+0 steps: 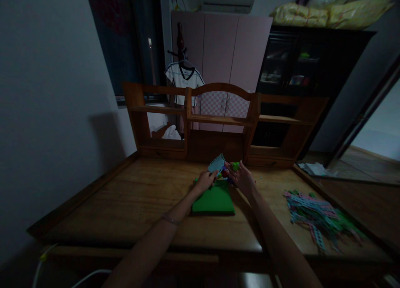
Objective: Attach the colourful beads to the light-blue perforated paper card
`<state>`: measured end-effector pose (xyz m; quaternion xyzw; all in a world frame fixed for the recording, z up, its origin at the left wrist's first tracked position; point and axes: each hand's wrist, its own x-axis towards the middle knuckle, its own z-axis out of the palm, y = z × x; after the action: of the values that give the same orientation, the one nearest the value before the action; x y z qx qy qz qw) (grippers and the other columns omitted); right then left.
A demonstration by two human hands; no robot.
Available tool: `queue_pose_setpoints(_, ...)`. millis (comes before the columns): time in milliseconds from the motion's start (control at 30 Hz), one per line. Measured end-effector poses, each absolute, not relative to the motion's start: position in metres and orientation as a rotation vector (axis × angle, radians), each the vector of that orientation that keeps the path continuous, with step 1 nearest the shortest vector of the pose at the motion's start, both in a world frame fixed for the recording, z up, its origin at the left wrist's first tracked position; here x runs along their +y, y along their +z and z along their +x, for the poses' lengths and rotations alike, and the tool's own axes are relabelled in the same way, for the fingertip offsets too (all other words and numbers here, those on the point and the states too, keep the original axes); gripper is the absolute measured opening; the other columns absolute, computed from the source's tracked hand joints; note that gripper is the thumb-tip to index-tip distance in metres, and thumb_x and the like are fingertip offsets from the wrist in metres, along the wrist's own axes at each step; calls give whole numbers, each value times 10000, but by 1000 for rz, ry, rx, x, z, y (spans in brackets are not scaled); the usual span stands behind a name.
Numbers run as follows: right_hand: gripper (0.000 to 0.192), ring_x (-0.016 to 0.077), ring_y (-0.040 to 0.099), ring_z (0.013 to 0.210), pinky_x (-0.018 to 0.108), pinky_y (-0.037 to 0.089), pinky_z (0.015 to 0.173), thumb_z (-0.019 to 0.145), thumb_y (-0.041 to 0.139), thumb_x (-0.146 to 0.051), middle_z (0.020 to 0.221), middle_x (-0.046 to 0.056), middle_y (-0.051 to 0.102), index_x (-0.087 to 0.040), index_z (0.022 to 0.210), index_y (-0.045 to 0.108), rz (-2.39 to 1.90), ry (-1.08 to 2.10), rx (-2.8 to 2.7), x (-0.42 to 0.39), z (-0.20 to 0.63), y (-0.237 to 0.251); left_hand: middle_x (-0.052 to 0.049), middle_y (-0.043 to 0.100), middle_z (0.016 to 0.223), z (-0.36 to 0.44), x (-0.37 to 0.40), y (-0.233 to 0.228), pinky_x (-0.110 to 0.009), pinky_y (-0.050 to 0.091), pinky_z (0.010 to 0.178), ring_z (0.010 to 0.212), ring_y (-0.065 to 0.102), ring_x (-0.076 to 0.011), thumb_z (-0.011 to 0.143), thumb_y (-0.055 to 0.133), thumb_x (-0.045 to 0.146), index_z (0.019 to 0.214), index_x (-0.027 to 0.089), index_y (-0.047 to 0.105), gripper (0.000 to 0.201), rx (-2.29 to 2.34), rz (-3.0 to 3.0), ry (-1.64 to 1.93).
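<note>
My left hand (pixel 205 181) grips the lower edge of a pale blue perforated plastic piece (pixel 216 163) held up above the desk. Just to its right, my right hand (pixel 242 177) has its fingers around a small bright green piece (pixel 235 166), with a few other coloured bits between the two hands. Both hands hover over the far end of a flat green board (pixel 215 201) that lies on the wooden desk (pixel 131 204).
A heap of pink, green and blue perforated strips (pixel 315 217) lies on the desk at the right. A wooden shelf unit (pixel 218 119) stands along the desk's back edge. Behind it are a pink wardrobe, a hanging white shirt and a dark cabinet.
</note>
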<state>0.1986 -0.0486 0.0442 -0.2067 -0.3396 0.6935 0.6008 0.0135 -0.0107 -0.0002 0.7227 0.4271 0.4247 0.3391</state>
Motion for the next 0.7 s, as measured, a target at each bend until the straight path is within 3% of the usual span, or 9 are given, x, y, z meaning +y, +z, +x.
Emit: queue_pose_setpoints(700,253,198,529,1123,316,519,859,869,475,-414,1053,63,645,-189,859,590,-444,1587,-801,-50,198,46,-12,537,489,14,-11,2,-195,347,437,397,475,-88,815,357,573,629,123,563,528,1091,1819,1105)
